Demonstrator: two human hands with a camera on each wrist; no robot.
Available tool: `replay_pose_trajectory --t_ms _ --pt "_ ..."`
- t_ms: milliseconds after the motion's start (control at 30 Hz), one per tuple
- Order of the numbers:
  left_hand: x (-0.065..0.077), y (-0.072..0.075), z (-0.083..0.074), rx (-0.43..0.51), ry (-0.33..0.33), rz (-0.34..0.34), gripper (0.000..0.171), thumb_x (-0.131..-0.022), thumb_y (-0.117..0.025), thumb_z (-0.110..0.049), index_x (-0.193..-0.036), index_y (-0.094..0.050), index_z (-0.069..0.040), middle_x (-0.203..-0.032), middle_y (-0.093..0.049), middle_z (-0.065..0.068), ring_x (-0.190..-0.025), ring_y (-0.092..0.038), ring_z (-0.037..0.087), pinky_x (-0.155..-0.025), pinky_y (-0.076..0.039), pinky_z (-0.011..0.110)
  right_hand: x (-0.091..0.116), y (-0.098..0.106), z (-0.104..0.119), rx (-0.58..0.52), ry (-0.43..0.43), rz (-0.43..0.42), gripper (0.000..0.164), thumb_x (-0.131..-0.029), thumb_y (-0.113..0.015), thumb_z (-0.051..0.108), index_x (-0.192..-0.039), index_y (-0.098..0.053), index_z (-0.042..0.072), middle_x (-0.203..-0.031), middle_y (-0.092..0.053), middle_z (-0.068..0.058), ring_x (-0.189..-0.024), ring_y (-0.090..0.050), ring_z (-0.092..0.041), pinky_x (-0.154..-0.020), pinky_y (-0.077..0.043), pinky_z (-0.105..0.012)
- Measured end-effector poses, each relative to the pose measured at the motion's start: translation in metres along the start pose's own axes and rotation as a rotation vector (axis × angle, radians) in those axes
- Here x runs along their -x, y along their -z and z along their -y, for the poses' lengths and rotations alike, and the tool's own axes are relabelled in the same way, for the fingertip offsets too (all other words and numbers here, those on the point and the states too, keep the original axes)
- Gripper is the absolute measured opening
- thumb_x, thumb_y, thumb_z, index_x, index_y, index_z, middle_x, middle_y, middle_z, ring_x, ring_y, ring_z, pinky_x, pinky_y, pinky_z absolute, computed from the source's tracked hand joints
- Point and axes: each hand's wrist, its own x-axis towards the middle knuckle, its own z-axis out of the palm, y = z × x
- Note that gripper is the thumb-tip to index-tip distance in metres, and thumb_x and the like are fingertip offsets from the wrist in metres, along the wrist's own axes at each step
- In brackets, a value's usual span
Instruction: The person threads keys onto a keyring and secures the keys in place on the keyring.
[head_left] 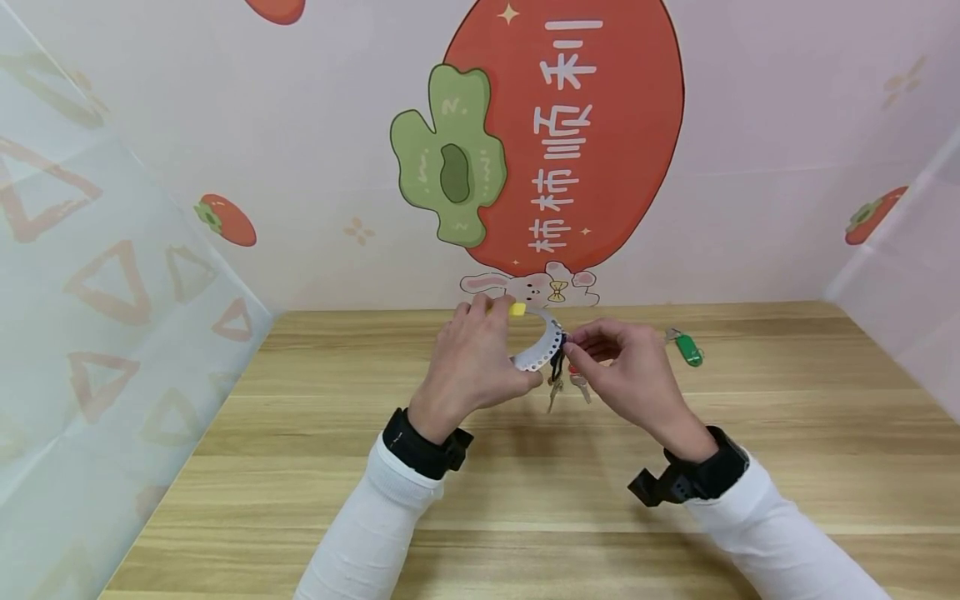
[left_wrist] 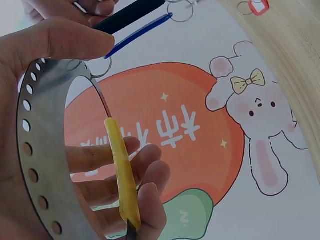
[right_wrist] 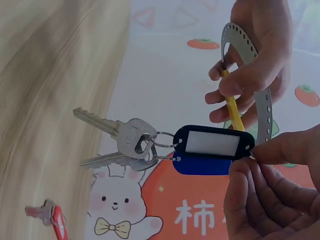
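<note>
My left hand (head_left: 474, 358) holds a large metal key ring (head_left: 542, 354), a flat curved plate with a row of holes and a yellow sleeve (left_wrist: 122, 172) along its other side. The thumb lies across the plate. At the ring's right edge my right hand (head_left: 630, 371) pinches the end of a black key tag (right_wrist: 212, 141) between thumb and fingers. Just behind it hangs a blue key tag (right_wrist: 202, 166). A silver key (right_wrist: 135, 139) dangles from each tag on a small split ring. Whether the tags' near loops pass through the holes is unclear.
A green key tag (head_left: 687, 350) lies on the wooden table (head_left: 360, 467) to the right of my hands. Beneath the hanging keys is a red key tag (right_wrist: 59, 222) with its own key. A cloth with printed persimmons (head_left: 600, 167) stands behind the table.
</note>
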Motion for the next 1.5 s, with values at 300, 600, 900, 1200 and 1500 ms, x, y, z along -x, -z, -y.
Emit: replay_pose_trajectory --t_ms 300,600,900,1200,1500 --pt "0.001 -0.001 0.000 -0.003 -0.004 0.002 0.088 -0.057 -0.071 -0.054 -0.130 -0.046 -0.011 -0.112 -0.048 0.007 -0.096 -0.044 0.023 -0.073 -0.042 0.040 -0.001 -0.002 0.001 0.189 0.261 -0.085 0.011 -0.079 -0.064 0.013 -0.089 -0.065 0.007 -0.080 -0.063 0.003 -0.067 -0.058 -0.006 -0.062 -0.047 -0.022" --pt "0.000 -0.001 0.001 -0.025 -0.026 -0.013 0.085 -0.059 -0.070 -0.051 -0.130 -0.045 -0.011 -0.119 -0.048 0.009 -0.103 -0.046 0.026 -0.077 -0.042 0.041 0.000 0.000 0.003 0.195 0.268 -0.079 0.013 -0.081 -0.066 0.009 -0.094 -0.065 0.006 -0.083 -0.064 0.003 -0.070 -0.059 -0.005 -0.059 -0.046 -0.022" --pt "-0.001 0.003 0.001 0.031 -0.021 -0.033 0.086 -0.059 -0.071 -0.052 -0.130 -0.044 -0.013 -0.118 -0.047 0.007 -0.102 -0.045 0.023 -0.081 -0.040 0.040 -0.003 0.001 -0.001 -0.036 0.129 -0.010 0.008 -0.086 -0.060 0.012 -0.092 -0.063 0.008 -0.081 -0.062 0.002 -0.067 -0.058 -0.010 -0.063 -0.048 -0.026" --pt "-0.001 0.003 0.003 0.042 -0.072 -0.082 0.086 -0.056 -0.072 -0.050 -0.130 -0.046 -0.014 -0.122 -0.045 0.004 -0.105 -0.045 0.021 -0.081 -0.040 0.038 -0.005 0.005 -0.006 -0.221 -0.014 0.115 0.012 -0.089 -0.056 0.019 -0.091 -0.062 0.009 -0.078 -0.062 -0.008 -0.066 -0.059 -0.016 -0.060 -0.048 -0.031" --pt "0.000 0.002 0.004 0.008 -0.133 -0.110 0.086 -0.054 -0.075 -0.050 -0.126 -0.046 -0.016 -0.118 -0.045 0.004 -0.103 -0.045 0.021 -0.075 -0.041 0.038 -0.006 0.012 -0.004 -0.246 -0.109 0.218 0.016 -0.088 -0.058 0.023 -0.089 -0.062 0.007 -0.076 -0.060 -0.009 -0.066 -0.056 -0.024 -0.060 -0.047 -0.032"
